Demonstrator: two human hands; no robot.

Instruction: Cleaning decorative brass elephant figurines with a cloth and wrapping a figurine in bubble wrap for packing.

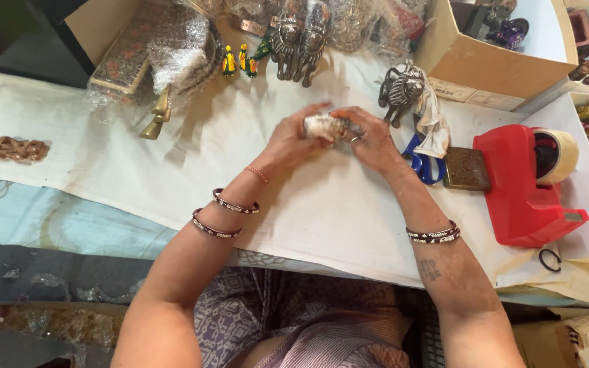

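White cloth (172, 157) covers the table, and above its middle both hands meet around a small pale wrapped bundle (324, 127). That bundle, whitish and crinkled like film or paper over a small object, sits directly between the palms, lifted a little off the cloth as far as one can judge. Its long axis runs roughly left to right, from one palm to the other, slightly tilted; which end is its front cannot be told, since the wrapping hides the shape. The left hand (294, 140) closes on the bundle's left end with the fingers curled over the top, and the right hand (369, 140) clamps the right end, fingertips pressed into the wrapping. Neither hand is nearer: both touch it. Just beyond the right hand stands a striped metal animal figurine (401, 88), and beside the right wrist lie blue-handled scissors (423, 167) and a small square embossed plaque (466, 169). A red tape dispenser (523, 184) rests farther right, near a cardboard box (485, 71). Brass bells (157, 116) lie well apart on the left.
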